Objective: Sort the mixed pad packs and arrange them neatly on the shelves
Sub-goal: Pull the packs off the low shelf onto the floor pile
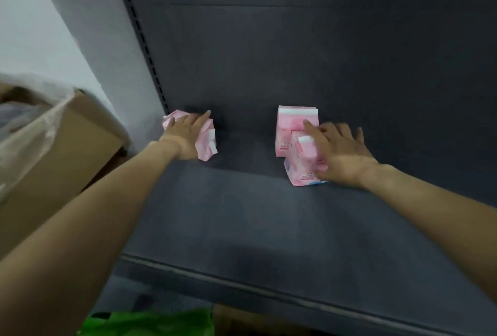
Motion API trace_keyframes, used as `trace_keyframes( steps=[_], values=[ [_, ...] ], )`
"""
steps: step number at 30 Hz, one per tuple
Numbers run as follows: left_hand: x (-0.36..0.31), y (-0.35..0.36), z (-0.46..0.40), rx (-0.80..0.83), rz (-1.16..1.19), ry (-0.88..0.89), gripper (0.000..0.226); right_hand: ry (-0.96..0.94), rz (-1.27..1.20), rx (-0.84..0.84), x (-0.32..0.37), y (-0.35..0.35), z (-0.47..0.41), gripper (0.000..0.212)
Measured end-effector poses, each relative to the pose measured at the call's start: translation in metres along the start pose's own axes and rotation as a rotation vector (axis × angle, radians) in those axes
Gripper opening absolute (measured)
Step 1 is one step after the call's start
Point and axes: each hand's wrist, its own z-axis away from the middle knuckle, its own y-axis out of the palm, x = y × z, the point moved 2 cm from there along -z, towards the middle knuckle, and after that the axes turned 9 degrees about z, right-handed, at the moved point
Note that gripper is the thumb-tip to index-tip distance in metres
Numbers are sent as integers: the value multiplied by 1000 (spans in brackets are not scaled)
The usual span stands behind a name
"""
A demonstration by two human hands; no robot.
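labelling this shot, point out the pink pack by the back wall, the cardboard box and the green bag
pink pack (294, 117), head view, upper front face
cardboard box (80, 147), head view, side wall
green bag (161, 322), head view, crumpled top

One pack (205, 142) at the shelf's (242, 214) back left, two packs (297, 131) right, box (67, 152) leftward.
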Motion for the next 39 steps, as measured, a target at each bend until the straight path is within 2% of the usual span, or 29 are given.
trace_keyframes(
  steps=[3,6,8,10,14,17,24,28,31,33,37,39],
  values=[
    [-3,2,-8,-64,-180,-50,93,22,46,-50,0,-3,-1,97],
    [-6,-7,0,-154,-289,72,73,10,32,-125,0,-1,11,90],
    [-15,-13,16,-279,-150,189,78,19,-31,-180,0,-3,26,86],
    [-33,-23,40,-378,89,273,88,60,-144,-200,-2,-7,47,85],
    [-85,-54,107,-342,289,319,99,85,-363,-234,-11,-22,111,91],
    [-119,-76,153,-330,332,340,93,100,-460,-175,-23,-38,167,89],
    [-183,-82,251,-51,309,379,63,89,-639,31,-48,-52,289,91],
    [-221,-54,299,130,270,471,60,59,-644,97,-57,-40,332,80],
    [-244,-22,325,206,87,556,57,-5,-620,163,-59,-18,349,74],
    [-255,-1,338,253,46,570,57,-66,-626,207,-59,-1,357,70],
    [-257,43,357,461,237,509,74,-115,-763,344,-58,27,366,64],
    [-255,62,364,566,384,446,63,-113,-816,371,-58,36,363,57]
  ],
)
